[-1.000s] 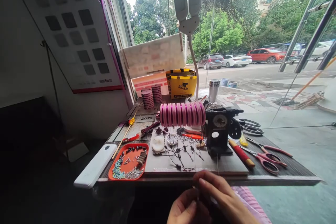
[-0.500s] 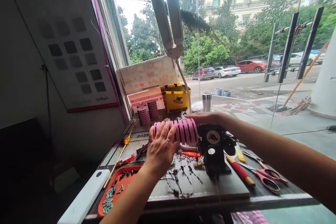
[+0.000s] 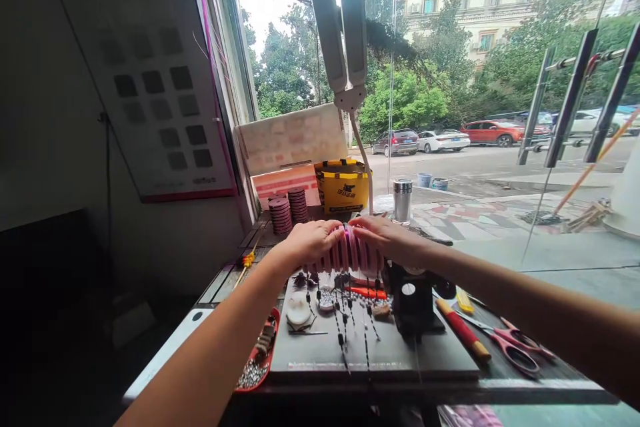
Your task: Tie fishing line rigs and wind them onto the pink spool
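Note:
A row of pink ring-shaped spools [image 3: 345, 257] sits on its side, its right end against a black stand [image 3: 413, 303] on a grey board [image 3: 430, 357]. My left hand [image 3: 316, 240] curls over the top of the left part of the row. My right hand [image 3: 387, 239] wraps over the right part, its fingertips close to the left ones. A small strip of spools shows between them. Below hang several dark strands with black beads [image 3: 345, 320]. Small silvery beads [image 3: 327, 299], an orange-handled tool [image 3: 370, 293] and a round whitish disc [image 3: 299, 310] lie on the board.
To the left stands a red tray [image 3: 275, 317] of small metal parts, partly behind my forearm. Pink-handled scissors [image 3: 517, 353] and a red stick [image 3: 463, 330] lie right. Behind are stacked spools [image 3: 281, 217], a yellow bag [image 3: 345, 193] and a metal cup [image 3: 402, 201].
My left hand has moved up and right, from the front of the spools to their top. My right hand has come from behind the stand onto the spools. The view has shifted slightly.

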The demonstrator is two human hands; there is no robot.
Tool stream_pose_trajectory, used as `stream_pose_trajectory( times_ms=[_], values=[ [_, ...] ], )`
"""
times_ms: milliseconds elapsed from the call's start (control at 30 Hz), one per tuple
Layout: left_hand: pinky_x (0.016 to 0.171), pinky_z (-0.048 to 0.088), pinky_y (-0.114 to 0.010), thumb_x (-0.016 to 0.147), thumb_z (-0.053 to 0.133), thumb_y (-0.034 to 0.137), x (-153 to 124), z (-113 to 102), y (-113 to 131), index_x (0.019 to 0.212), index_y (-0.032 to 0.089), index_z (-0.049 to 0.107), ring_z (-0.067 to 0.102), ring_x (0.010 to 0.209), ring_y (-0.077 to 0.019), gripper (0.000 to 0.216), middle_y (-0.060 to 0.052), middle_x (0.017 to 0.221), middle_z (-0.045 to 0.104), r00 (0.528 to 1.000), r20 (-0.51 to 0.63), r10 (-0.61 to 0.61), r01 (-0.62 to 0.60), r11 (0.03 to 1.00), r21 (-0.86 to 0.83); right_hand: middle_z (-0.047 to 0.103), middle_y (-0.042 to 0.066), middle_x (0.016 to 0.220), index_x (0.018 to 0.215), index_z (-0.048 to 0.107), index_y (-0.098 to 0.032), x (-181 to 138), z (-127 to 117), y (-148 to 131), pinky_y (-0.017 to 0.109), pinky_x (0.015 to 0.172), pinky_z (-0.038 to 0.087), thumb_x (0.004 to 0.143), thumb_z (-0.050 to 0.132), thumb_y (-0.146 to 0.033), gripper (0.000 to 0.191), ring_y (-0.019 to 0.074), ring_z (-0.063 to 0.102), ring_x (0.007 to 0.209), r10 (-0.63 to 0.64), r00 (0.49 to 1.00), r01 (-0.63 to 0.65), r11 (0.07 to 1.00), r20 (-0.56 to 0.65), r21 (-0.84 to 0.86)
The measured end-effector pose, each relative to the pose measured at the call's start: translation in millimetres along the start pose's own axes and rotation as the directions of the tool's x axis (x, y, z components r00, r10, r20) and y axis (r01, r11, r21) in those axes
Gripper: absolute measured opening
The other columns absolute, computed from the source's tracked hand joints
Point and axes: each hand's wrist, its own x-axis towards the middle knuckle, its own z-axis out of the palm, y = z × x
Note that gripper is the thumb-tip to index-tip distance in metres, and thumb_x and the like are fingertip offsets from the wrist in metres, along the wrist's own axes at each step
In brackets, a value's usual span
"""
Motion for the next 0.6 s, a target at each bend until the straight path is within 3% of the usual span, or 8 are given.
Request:
stream_pose_trajectory(
  times_ms=[100, 200, 367, 600],
  values=[
    [0.098, 0.037, -0.032, 0.091, 0.027, 0.045, 7, -3, -6, 0.125, 0.02, 0.05, 0.051, 0.115, -0.0209, 0.048, -0.006, 0.128, 0.055, 0.998, 0.057, -0.004, 0.005, 1.0, -0.024, 0.056, 0.013, 0.111, 0.103, 0.053, -0.017, 3, 8, 1, 0.04, 0.095, 0.032, 0.086, 0.029, -0.047, 0.042, 0.0252, 0.048, 0.107, -0.012, 1.0, 0.012, 1.0, -0.007, 0.013],
    [0.099, 0.035, -0.032, 0.091, 0.029, 0.043, 7, -5, -5, 0.125, 0.016, 0.05, 0.049, 0.117, -0.0216, 0.048, -0.008, 0.129, 0.053, 0.999, 0.034, -0.013, 0.014, 1.0, -0.025, 0.059, 0.009, 0.09, 0.088, 0.052, -0.019, 14, 10, 11, 0.039, 0.085, 0.039, 0.084, 0.024, -0.051, 0.043, 0.0235, 0.053, 0.088, -0.012, 1.0, 0.012, 0.999, 0.005, 0.041],
    [0.101, 0.031, -0.031, 0.091, 0.032, 0.041, -6, -9, 7, 0.129, 0.014, 0.044, 0.045, 0.12, -0.0204, 0.048, -0.01, 0.132, 0.05, 0.999, 0.036, 0.03, -0.029, 0.999, -0.03, 0.048, 0.002, 0.065, 0.065, 0.041, -0.02, 29, 8, 21, 0.035, 0.067, 0.042, 0.076, 0.021, -0.069, 0.054, 0.0179, 0.046, 0.065, -0.005, 0.999, 0.0, 0.995, 0.051, 0.103],
    [0.104, 0.024, -0.043, 0.092, 0.032, 0.038, -6, -6, 8, 0.135, 0.012, 0.034, 0.036, 0.127, -0.0265, 0.051, -0.015, 0.139, 0.041, 0.995, 0.096, 0.014, -0.01, 0.999, -0.047, 0.039, -0.002, 0.053, 0.054, 0.037, -0.021, 42, 9, 28, 0.031, 0.056, 0.039, 0.067, 0.022, -0.08, 0.063, 0.0129, 0.038, 0.053, 0.035, 0.994, -0.051, 0.988, 0.106, 0.149]
  ],
)
